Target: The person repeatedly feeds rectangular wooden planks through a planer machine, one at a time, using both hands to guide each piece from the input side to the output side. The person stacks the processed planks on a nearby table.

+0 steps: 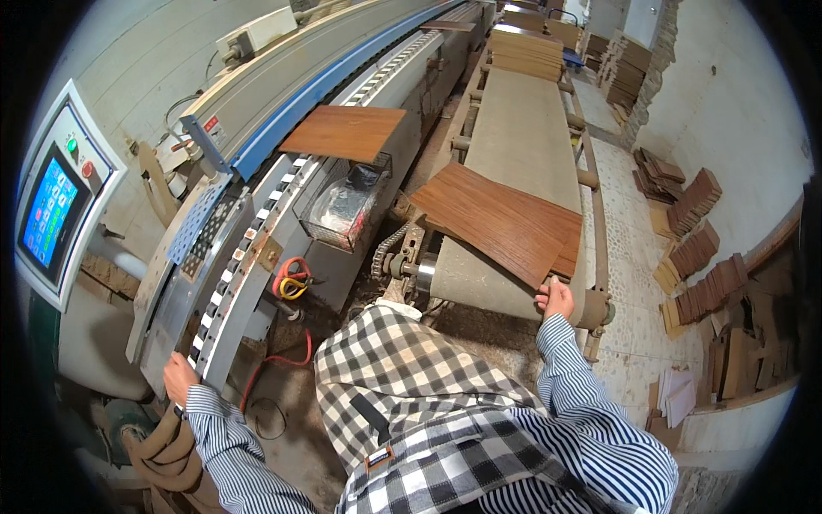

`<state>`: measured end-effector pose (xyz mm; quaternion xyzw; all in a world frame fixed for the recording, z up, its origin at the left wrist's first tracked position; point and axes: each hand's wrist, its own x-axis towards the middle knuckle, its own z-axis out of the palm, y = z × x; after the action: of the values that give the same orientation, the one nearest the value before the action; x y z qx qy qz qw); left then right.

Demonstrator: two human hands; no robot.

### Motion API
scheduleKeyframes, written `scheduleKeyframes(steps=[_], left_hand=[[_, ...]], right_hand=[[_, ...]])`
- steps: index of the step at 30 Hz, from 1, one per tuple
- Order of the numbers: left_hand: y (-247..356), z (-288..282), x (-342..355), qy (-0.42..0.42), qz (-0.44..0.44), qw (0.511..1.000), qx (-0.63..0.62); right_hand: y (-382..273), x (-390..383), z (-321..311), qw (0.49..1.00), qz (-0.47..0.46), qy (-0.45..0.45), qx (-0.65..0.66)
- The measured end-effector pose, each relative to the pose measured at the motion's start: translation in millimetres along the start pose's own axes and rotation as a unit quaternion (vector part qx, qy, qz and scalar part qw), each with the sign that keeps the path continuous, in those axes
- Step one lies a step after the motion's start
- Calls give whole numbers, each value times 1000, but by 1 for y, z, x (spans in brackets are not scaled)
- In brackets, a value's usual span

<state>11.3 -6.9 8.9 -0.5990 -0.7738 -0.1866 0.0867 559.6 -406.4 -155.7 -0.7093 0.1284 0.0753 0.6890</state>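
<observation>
My right hand (555,298) pinches the front corner of a brown wood-grain panel (501,214), which lies overlapping another panel on the grey conveyor belt (522,111). My left hand (180,377) is closed at the near edge of the edge-banding machine (231,300), its fingers curled by the rail with its black-and-white track. Farther along that machine, another brown panel (342,128) lies flat beside the blue guide (278,124), over a wire basket (347,210) holding a plastic bag.
A touchscreen control panel (64,193) stands at the left. Boards are stacked at the belt's far end (524,51). Cut boards (698,206) lean along the right wall. Red and yellow hoses (291,278) hang below the machine. Checked cloth covers my front.
</observation>
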Motion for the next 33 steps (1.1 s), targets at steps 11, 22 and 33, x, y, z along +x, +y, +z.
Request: scheduleKeyframes(steps=[11, 22, 33], left_hand=[[2, -7, -2, 26, -20, 999, -8], [-3, 0, -2, 70, -25, 997, -17], [-1, -7, -2, 30, -27, 998, -43]], right_hand=[[3, -11, 49, 905, 183, -336, 188], [-65, -101, 57, 840, 111, -499, 182], [-70, -266, 199, 687, 161, -704, 78]])
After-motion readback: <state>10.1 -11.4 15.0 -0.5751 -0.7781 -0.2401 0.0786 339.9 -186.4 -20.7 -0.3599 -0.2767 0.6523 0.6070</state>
